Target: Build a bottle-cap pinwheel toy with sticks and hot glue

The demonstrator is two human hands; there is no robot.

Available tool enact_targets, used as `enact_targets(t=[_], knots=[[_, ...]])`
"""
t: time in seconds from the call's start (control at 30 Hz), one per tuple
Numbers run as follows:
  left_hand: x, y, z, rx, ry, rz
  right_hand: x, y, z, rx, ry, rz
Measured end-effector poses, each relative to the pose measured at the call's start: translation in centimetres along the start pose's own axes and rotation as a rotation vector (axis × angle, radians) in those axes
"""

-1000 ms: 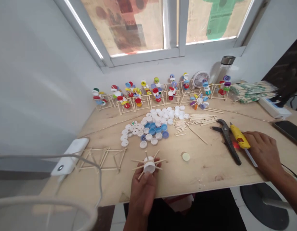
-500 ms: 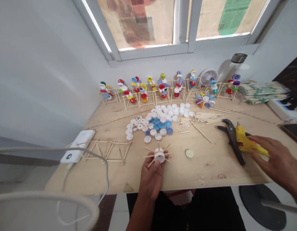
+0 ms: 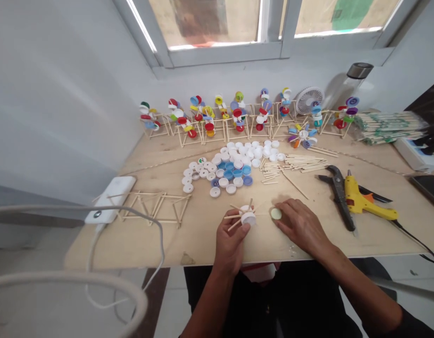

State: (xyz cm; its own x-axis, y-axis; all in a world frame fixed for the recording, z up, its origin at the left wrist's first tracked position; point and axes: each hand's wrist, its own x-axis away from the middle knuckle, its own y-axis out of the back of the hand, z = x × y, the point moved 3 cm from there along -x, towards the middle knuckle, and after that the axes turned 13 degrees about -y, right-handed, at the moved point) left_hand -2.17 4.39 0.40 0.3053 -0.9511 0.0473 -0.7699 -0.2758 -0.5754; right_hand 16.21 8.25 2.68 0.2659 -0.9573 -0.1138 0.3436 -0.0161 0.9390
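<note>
In my left hand (image 3: 231, 241) I hold a wheel hub made of white bottle caps (image 3: 248, 218), with several thin wooden sticks (image 3: 234, 217) fanning out of it. Its open round face is tilted toward me. My right hand (image 3: 301, 225) rests low over the table, thumb and forefinger closed around the edges of a pale yellow-green bottle cap (image 3: 276, 214). That cap lies on the wood just right of the hub. The yellow glue gun (image 3: 366, 199) lies on the table to the right, beside black-handled pliers (image 3: 339, 197).
White and blue bottle caps (image 3: 234, 173) are spread mid-table, with cut sticks (image 3: 294, 164) alongside. Finished cap wheels on stick frames (image 3: 209, 124) line the wall. A stick frame (image 3: 156, 206) and a white power strip (image 3: 113, 199) lie left; a cable (image 3: 146, 218) crosses there.
My right hand has let go of the glue gun and come left to the pale cap. My left hand has shifted slightly right and tilted the hub.
</note>
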Motion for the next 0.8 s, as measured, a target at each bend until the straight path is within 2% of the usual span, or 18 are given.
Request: enact_targets(t=[0.1, 0.37, 0.57, 0.8], knots=[[0.0, -0.3, 0.2, 0.007, 0.015, 0.016, -0.1, -0.1, 0.1, -0.004, -0.016, 0.031], [-0.1, 0.1, 0.5, 0.012, 0.012, 0.014, 0.7, 0.9, -1.3, -0.278, -0.108, 0.024], [-0.2, 0.2, 0.5, 0.037, 0.018, 0.034, 0.8, 0.7, -1.8, -0.099, -0.074, -0.051], [-0.3, 0.5, 0.5, 0.101, 0.002, 0.049, -1.2, 0.1, -1.3, -0.014, -0.018, -0.104]])
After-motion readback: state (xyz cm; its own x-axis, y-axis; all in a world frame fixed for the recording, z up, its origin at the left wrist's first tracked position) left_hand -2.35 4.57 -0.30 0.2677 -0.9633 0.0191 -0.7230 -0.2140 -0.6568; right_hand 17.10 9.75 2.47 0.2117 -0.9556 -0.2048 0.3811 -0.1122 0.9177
